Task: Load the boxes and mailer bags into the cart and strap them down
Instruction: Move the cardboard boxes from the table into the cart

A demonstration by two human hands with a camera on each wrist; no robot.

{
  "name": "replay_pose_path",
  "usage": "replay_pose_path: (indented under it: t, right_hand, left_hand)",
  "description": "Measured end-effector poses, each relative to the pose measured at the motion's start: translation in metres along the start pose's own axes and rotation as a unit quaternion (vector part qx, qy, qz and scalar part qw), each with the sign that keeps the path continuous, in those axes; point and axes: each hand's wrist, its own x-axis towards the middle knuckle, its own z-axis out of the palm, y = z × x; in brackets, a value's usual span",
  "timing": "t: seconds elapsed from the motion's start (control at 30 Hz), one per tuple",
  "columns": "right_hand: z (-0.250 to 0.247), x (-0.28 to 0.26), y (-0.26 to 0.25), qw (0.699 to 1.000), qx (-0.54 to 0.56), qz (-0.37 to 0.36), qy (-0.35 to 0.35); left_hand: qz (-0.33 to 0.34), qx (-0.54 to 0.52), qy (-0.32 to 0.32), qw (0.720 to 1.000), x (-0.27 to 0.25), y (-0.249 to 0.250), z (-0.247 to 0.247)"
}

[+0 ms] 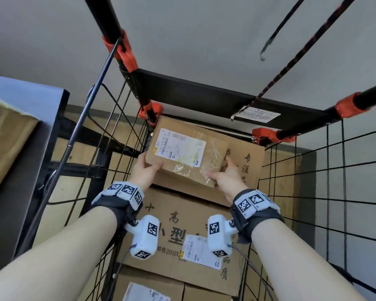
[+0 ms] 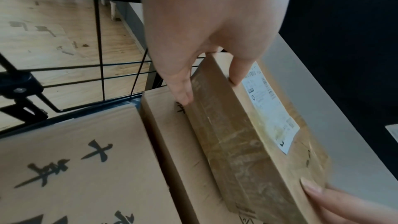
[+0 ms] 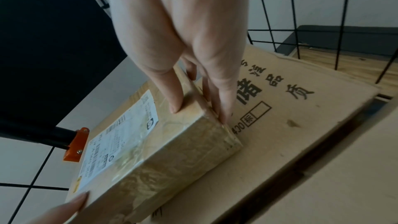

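A small taped cardboard box with a white shipping label is held at its two near corners inside the black wire cart. My left hand grips the left corner, thumb on top and fingers down the side. My right hand grips the right corner the same way. The small box lies against the top of a larger printed carton, held by the left hand. In the right wrist view the right hand pinches the box over the carton.
A second printed carton and smaller boxes fill the cart nearer me. A black-and-red bungee cord hooks onto the cart's black top bar; another hook hangs free. A black table stands at left.
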Motion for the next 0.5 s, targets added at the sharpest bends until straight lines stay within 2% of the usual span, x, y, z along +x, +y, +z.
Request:
replay_pose_path:
  t: [0.23,0.5]
  right_hand:
    - [0.013,0.013,-0.009,0.999,-0.033,-0.025,0.011]
    - [0.019,0.007,-0.02,1.0,-0.016,-0.026,0.001]
  left_hand:
    - [-0.023,-0.067,0.035,0.997,0.01,-0.005,0.003]
    - [-0.022,-0.049,0.05,0.997,0.007,-0.009,0.001]
